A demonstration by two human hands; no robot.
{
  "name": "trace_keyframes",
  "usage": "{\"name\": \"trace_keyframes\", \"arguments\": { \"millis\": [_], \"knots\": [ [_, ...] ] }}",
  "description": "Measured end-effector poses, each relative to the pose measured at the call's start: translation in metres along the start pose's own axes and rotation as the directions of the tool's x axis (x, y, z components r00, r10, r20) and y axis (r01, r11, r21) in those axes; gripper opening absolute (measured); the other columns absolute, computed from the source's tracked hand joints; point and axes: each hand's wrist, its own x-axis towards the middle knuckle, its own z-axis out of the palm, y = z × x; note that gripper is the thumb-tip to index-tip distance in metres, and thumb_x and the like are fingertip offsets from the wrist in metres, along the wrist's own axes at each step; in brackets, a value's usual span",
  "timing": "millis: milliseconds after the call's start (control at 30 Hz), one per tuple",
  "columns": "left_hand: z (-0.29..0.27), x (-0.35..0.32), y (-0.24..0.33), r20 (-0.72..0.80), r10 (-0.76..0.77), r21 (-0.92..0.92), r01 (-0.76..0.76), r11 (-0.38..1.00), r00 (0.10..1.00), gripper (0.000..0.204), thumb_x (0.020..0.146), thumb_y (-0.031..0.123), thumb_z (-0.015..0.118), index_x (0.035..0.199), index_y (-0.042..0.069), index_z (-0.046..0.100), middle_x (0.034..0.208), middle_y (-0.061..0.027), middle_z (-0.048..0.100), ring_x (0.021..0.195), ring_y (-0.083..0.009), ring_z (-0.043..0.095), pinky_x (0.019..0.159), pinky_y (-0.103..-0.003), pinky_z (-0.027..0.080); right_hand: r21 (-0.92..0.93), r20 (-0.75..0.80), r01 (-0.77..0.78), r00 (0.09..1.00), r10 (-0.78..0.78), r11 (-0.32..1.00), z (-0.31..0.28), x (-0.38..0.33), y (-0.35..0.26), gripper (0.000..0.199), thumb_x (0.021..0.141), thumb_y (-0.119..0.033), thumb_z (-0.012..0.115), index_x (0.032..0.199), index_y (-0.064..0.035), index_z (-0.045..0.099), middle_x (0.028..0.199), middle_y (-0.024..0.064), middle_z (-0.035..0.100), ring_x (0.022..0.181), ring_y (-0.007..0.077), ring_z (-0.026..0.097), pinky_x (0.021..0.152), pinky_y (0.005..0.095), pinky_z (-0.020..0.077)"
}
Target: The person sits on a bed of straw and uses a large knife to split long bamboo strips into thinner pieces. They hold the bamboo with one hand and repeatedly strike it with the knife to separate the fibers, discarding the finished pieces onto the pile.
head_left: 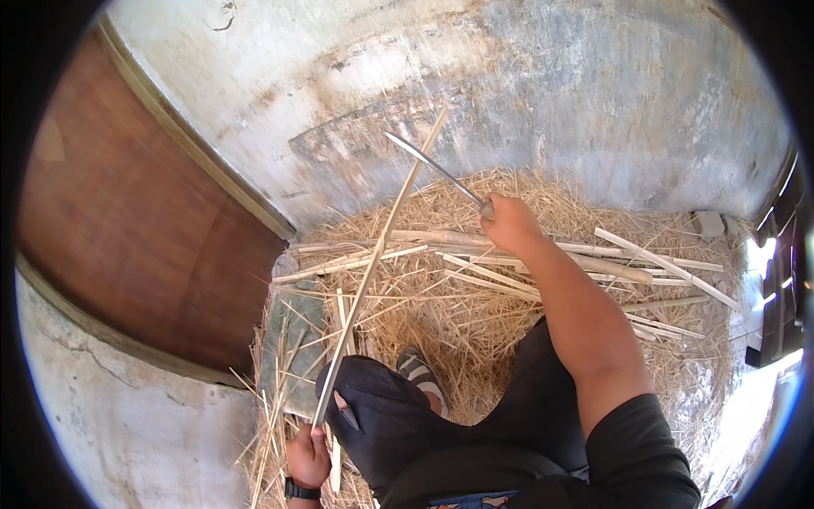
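Observation:
A long, pale bamboo strip point(373, 263) slants up from beside my left thigh toward the wall. Its lower end is in my left hand point(308, 458), whose fingers are closed around it. My right hand point(511, 225), arm stretched forward, grips the handle of a long-bladed knife point(449, 178). The narrow steel blade points up and left and crosses the strip near its far end; whether they touch I cannot tell. Beneath my right forearm, several bamboo poles and split strips point(585, 261) lie across the shavings.
Straw-like shavings point(458, 339) cover the floor around my sandalled foot point(417, 373). A stained plaster wall point(551, 102) rises ahead, and a brown wooden panel point(153, 212) is at left. A small block point(709, 224) lies in the far right corner. Bright gaps show at the right edge.

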Motion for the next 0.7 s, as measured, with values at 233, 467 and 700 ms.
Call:
{"name": "trace_keyframes", "arguments": {
  "millis": [233, 467, 700],
  "knots": [
    [0.013, 0.004, -0.001, 0.100, -0.059, -0.198, 0.077, 0.977, 0.993, 0.045, 0.108, 0.036, 0.048, 0.084, 0.000, 0.062, 0.063, -0.0139, 0.059, 0.058, -0.0257, 0.060, 0.058, -0.038, 0.046, -0.163, 0.182, 0.587, 0.808, -0.560, 0.793, 0.027, -0.036, -0.053, 0.009, 0.092, -0.018, 0.064, 0.095, -0.0086, 0.063, 0.073, 0.0096, 0.067, 0.070, 0.0264, 0.069, 0.068, 0.0438, 0.0562],
    [-0.004, -0.001, -0.002, 0.218, -0.046, -0.220, 0.095, 0.971, 0.975, 0.046, 0.107, 0.037, 0.049, 0.083, 0.001, 0.063, 0.063, -0.0108, 0.059, 0.058, -0.0200, 0.058, 0.057, -0.035, 0.045, 0.043, 0.093, 0.049, 0.994, -0.053, 0.998, -0.004, -0.009, -0.021, 0.013, 0.089, -0.011, 0.066, 0.102, -0.0093, 0.066, 0.078, 0.0099, 0.070, 0.071, 0.0235, 0.069, 0.064, 0.0400, 0.0562],
    [0.009, 0.002, 0.009, 0.183, -0.001, -0.187, 0.036, 0.982, 0.983, 0.044, 0.107, 0.036, 0.049, 0.084, 0.001, 0.063, 0.063, -0.0137, 0.061, 0.058, -0.0282, 0.063, 0.056, -0.039, 0.047, -0.199, 0.303, 0.593, 0.795, -0.526, 0.780, 0.015, -0.038, -0.054, 0.015, 0.085, -0.013, 0.069, 0.100, -0.0086, 0.067, 0.079, 0.0101, 0.071, 0.072, 0.0253, 0.070, 0.066, 0.0437, 0.0554]
  ]
}}
